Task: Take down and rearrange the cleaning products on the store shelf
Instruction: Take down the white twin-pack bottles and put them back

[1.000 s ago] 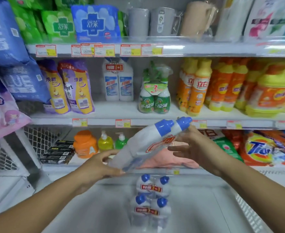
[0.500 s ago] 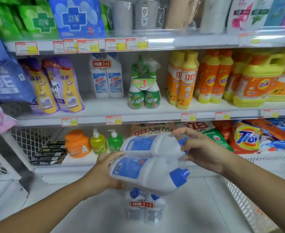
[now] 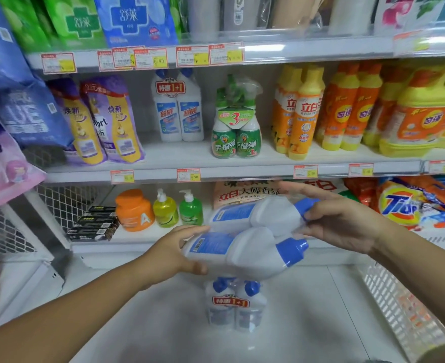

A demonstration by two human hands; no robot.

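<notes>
Bottles in a standing twin pack [image 3: 232,307] sit on the white base shelf [image 3: 321,310] nearest me. Above, my left hand [image 3: 174,255] curls its fingers round the base of the sideways twin pack [image 3: 242,247], and my right hand [image 3: 339,224] grips its capped end, in front of the middle shelf [image 3: 242,163].

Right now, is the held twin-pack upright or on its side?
Twin-pack lies on its side: its blue caps point right, not up.

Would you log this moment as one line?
bottle twin-pack held sideways | left hand base | right hand caps | second twin-pack upright below
</notes>
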